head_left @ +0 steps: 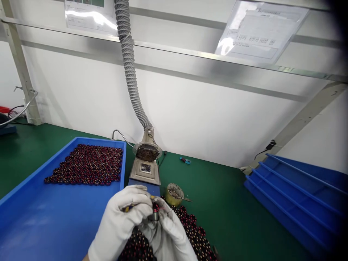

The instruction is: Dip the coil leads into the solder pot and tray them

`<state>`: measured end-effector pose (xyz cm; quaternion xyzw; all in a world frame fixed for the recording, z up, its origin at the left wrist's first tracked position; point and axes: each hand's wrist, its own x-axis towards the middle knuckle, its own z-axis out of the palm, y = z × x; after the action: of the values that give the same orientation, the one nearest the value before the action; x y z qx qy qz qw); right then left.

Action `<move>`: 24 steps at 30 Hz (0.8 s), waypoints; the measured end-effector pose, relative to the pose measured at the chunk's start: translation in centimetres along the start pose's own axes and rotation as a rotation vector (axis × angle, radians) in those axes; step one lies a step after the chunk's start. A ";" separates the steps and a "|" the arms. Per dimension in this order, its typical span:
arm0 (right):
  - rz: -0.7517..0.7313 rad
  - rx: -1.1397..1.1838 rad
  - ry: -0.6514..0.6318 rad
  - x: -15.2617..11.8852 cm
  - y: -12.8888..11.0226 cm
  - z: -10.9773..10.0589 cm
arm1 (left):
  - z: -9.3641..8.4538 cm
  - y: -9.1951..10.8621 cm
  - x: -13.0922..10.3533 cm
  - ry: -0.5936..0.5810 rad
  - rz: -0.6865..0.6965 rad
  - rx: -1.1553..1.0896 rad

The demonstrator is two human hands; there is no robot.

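Note:
My left hand (pixel 123 215), in a white glove, is closed around a thin tool with yellow on it (pixel 128 208), mostly hidden by the fingers. My right hand (pixel 172 226), also gloved, pinches a small round part (pixel 155 214) with a black and red top and a shiny metal side. Both hands meet around this part, above a pile of similar black, red and gold round parts (pixel 194 230) on the green table. Behind the hands stands a solder pot (pixel 145 170) with a square opening holding shiny metal.
On the left, a blue tray (pixel 67 214) holds many round parts in rows. A yellowish cup (pixel 174 195) stands right of the pot. A grey exhaust hose (pixel 130 69) drops to a metal hood. Stacked blue trays (pixel 296 203) lean at right; a blue-handled tool (pixel 185 160) lies behind.

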<state>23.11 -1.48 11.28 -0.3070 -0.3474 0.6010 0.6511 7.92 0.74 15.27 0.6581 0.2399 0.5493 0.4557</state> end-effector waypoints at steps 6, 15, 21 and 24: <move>-0.034 -0.013 0.017 -0.2 0.7 0.8 | -0.2 0.6 -0.1 0.260 0.030 -0.177; 0.026 -0.086 -0.041 0.3 0.2 0.6 | -0.1 0.7 0.0 0.032 0.133 0.041; -0.052 0.032 0.081 -0.5 0.0 1.1 | -1.3 1.0 -0.1 0.257 -0.040 -0.009; -0.038 0.092 0.099 -0.7 0.7 1.2 | -0.9 1.7 0.4 0.080 -0.125 0.160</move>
<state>21.65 -2.17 11.34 -0.2995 -0.2927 0.5880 0.6920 6.88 0.53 16.95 0.6537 0.3414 0.5248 0.4252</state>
